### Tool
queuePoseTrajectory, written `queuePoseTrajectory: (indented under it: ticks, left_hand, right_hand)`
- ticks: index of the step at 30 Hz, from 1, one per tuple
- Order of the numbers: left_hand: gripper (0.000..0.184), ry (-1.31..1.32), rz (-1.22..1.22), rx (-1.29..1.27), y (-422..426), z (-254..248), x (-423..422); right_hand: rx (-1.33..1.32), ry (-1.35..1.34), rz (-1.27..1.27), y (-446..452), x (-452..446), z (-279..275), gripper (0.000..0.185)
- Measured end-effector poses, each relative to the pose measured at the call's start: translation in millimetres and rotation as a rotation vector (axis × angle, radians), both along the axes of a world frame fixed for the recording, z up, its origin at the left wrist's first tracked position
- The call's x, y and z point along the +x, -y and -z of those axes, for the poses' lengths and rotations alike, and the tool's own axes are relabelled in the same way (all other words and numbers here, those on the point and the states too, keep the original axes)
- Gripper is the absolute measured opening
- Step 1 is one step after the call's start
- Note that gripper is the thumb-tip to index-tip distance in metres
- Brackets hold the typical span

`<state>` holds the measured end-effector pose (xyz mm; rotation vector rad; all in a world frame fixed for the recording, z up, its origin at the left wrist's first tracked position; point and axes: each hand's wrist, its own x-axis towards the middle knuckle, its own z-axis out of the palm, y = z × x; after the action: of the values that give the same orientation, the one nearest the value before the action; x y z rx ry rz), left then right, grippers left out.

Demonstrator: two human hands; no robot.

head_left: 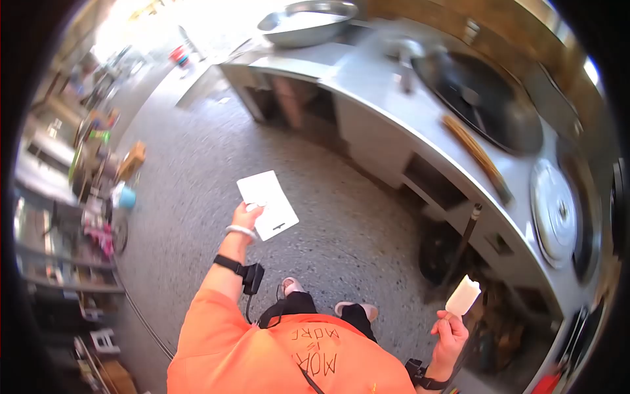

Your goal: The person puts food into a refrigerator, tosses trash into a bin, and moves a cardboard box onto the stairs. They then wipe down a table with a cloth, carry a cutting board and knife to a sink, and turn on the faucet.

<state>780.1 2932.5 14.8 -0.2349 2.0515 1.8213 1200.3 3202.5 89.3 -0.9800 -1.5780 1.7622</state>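
Note:
My left hand [247,217] grips a thin white board, which looks like a small cutting board [275,203], by its left edge. A dark slot shows near the board's lower edge, and it is held out over the floor. At the lower right, my right hand [451,333] pinches a pale ice pop [463,297] from below. The ice pop points upward and its top edge is uneven, as if bitten. Its stick is mostly hidden by my fingers.
A curved counter [367,85] runs along the right, with a large wok [479,98], a long wooden piece [476,157], a round lid [553,211] and a metal basin [305,25]. Boxes and a blue bucket [123,196] stand along the left of the grey floor [190,171].

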Motion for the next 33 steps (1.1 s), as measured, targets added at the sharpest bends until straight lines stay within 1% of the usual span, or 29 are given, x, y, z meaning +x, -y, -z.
queuePoseTrajectory:
  ticks: [1,2,3,5,7,8,10,11,12,13,14,15,17,18,19,20,21,23,24,26,28,29,31,32,33]
  left_hand:
    - [0.037,-0.012,-0.100,0.094,139.6,-22.4,0.5]
    - [0.036,0.012,-0.220,0.056,199.0,-28.6,2.7]
    - [0.035,0.023,-0.329,0.038,241.2,-27.7,-7.2]
    - [0.032,0.014,-0.440,0.260,345.2,2.3,-4.6]
    - [0.032,0.084,-0.571,0.228,471.9,34.1,-2.1]
    - [0.032,0.114,-0.588,0.192,467.1,51.6,-26.2]
    - [0.034,0.170,-0.799,0.422,522.0,53.3,-35.2]
    - [0.034,0.175,-0.826,0.413,531.5,52.6,-39.6]
    - [0.034,0.204,-0.878,0.442,516.7,56.6,-49.7]
    - [0.034,0.235,-0.929,0.475,527.8,60.1,-60.2]
    - [0.034,0.271,-0.960,0.525,544.7,74.2,-70.2]
    - [0.034,0.277,-0.978,0.535,554.1,81.8,-68.6]
    - [0.035,0.295,-0.968,0.520,560.9,92.4,-88.9]
    - [0.035,0.288,-0.986,0.524,559.8,87.7,-100.8]
    - [0.036,0.322,-1.012,0.502,562.5,78.5,-107.5]
    - [0.037,0.339,-1.055,0.489,564.6,69.7,-113.7]
    - [0.037,0.305,-1.110,0.496,571.5,67.2,-119.2]
    - [0.038,0.346,-1.235,0.367,585.9,64.8,-132.3]
    - [0.038,0.347,-1.349,0.374,588.6,54.9,-139.7]
    - [0.038,0.349,-1.477,0.396,604.5,51.6,-143.1]
    - [0.039,0.341,-1.535,0.408,615.8,50.5,-153.8]
    - [0.039,0.313,-1.570,0.418,605.6,53.7,-148.9]
    - [0.039,0.153,-1.681,0.443,612.5,63.1,-152.5]
    - [0.039,0.091,-1.785,0.480,615.0,58.5,-169.9]
    - [0.039,0.089,-1.791,0.484,636.7,61.4,-200.8]
  right_hand:
    - [0.108,-0.031,-0.024,118.1,-11.8,-46.9,0.010]
    - [0.119,0.000,-0.116,144.1,-41.5,-61.2,0.011]
    - [0.149,0.014,-0.198,157.1,-83.7,-69.2,0.012]
    - [0.176,0.021,-0.357,199.1,-150.1,-79.1,0.013]
    - [0.248,-0.056,-0.495,277.5,-219.1,-98.2,0.011]
    - [0.212,-0.025,-0.510,259.3,-275.7,-80.4,0.011]
    - [0.304,-0.195,-0.659,304.4,-340.2,-93.2,0.011]
    - [0.291,-0.188,-0.684,309.4,-365.9,-92.0,0.011]
    - [0.440,-0.193,-0.784,293.4,-394.2,-89.0,0.011]
    - [0.593,-0.199,-0.883,304.0,-422.4,-92.3,0.012]
    - [0.650,-0.221,-0.914,320.7,-451.3,-100.1,0.011]
    - [0.706,-0.301,-0.938,331.2,-468.0,-107.5,0.012]
    - [0.778,-0.287,-0.955,347.8,-525.0,-126.9,0.021]
    - [0.831,-0.353,-1.010,349.5,-554.3,-129.5,0.022]
    - [0.885,-0.492,-1.030,358.8,-589.0,-131.6,0.021]
    - [0.912,-0.537,-1.084,366.7,-621.3,-139.4,0.021]
    - [0.931,-0.594,-1.138,378.4,-654.2,-150.0,0.022]
    - [0.937,-0.741,-1.251,403.1,-723.1,-167.4,0.023]
    - [0.882,-0.808,-1.299,421.5,-753.2,-175.3,0.025]
    - [0.840,-0.964,-1.404,459.3,-819.1,-185.0,0.029]
    - [0.818,-1.116,-1.470,499.6,-876.2,-186.4,0.034]
    - [0.804,-1.157,-1.489,500.9,-891.2,-183.9,0.034]
    - [0.836,-1.241,-1.526,526.7,-921.6,-181.8,0.022]
    - [0.872,-1.341,-1.520,541.9,-942.0,-181.3,0.021]
    - [0.872,-1.347,-1.526,568.3,-971.4,-182.2,0.021]
